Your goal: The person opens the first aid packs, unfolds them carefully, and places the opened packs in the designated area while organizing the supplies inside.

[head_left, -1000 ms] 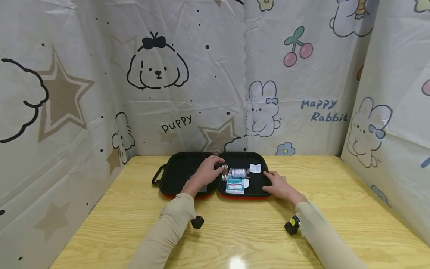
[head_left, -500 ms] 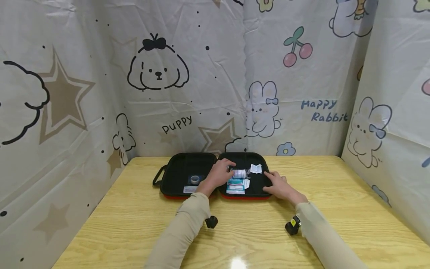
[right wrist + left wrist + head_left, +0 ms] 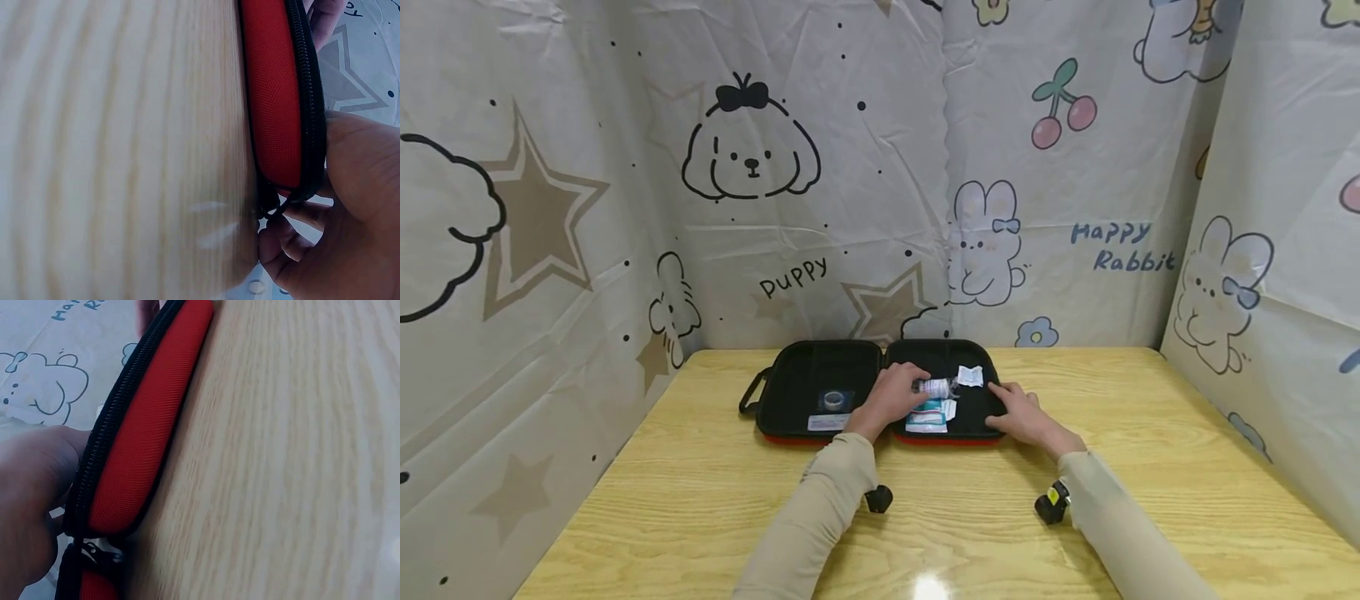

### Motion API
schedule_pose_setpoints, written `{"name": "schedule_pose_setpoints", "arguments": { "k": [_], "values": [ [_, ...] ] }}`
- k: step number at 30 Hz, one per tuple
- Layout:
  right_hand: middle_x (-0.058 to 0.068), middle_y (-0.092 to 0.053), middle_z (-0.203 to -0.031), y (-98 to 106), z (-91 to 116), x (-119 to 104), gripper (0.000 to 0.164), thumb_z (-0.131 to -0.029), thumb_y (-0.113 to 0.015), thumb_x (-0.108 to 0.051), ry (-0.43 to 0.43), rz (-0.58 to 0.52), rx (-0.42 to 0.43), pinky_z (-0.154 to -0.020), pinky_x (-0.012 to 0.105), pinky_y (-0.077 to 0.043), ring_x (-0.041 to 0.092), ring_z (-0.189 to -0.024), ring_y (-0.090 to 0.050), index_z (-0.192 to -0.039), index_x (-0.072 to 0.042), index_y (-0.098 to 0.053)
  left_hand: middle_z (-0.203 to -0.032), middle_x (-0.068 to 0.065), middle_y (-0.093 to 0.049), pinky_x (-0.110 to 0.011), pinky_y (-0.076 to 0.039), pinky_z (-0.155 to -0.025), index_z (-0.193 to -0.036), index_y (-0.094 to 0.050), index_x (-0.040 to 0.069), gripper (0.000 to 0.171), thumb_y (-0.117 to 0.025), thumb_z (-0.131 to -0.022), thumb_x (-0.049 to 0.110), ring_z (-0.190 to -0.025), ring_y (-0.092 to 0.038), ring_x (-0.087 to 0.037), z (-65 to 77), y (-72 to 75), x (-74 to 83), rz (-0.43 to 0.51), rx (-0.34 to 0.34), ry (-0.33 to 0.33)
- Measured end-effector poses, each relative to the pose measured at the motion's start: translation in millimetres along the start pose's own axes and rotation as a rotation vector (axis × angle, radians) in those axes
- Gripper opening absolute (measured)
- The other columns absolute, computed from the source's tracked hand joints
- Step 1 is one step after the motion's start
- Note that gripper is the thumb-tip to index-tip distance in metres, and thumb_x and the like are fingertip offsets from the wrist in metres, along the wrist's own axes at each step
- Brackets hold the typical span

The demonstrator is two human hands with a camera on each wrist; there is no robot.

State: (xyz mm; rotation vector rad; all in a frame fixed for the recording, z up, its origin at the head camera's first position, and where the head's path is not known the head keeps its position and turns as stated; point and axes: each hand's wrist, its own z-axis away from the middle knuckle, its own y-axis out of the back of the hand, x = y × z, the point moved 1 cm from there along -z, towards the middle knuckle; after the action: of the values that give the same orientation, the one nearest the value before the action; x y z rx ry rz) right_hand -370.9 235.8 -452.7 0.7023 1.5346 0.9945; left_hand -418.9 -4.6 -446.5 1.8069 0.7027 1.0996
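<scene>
A black case with red sides lies unfolded on the table, its right half [image 3: 973, 417] in front of my right hand [image 3: 1026, 417]. That hand grips the half's right edge, with fingers curled by the zipped corner in the right wrist view. My left hand [image 3: 895, 396] reaches into the same half at its left side. Its fingertips are beside a white printed roll [image 3: 936, 387] in clear wrapping; whether they pinch anything is hidden. Teal-and-white packets [image 3: 927, 419] lie just below the roll. A small white packet [image 3: 970, 377] sits toward the back right.
In the case's left half [image 3: 793, 375] are a clear packet with a ring-shaped roll [image 3: 833, 402] and a flat white packet [image 3: 827, 422]. A black handle [image 3: 751, 395] sticks out at the left. Behind the wooden table [image 3: 962, 517] hangs a printed curtain [image 3: 880, 208].
My left hand has moved right, from the hinge to the roll. The brown-and-white swab pack seen at its fingertips is now hidden. The left half's packets are uncovered. My right hand has stayed put.
</scene>
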Motion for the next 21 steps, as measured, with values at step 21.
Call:
{"name": "schedule_pose_setpoints", "arguments": {
  "k": [21],
  "values": [
    [0.035,-0.030,-0.149,1.9,2.7,-3.6,0.072,-0.089,-0.065,-0.022,-0.003,-0.012,-0.015,-0.104,0.062,-0.034,0.050,-0.118,-0.037,-0.150,0.004,-0.036,-0.131,-0.008,-0.062,-0.048,-0.044,-0.105,-0.124,-0.070,0.013,0.032,-0.069,-0.094,0.025,-0.122,-0.053,-0.029,32.5,61.5,-48.6,0.168,0.202,0.015]
  ]
}}
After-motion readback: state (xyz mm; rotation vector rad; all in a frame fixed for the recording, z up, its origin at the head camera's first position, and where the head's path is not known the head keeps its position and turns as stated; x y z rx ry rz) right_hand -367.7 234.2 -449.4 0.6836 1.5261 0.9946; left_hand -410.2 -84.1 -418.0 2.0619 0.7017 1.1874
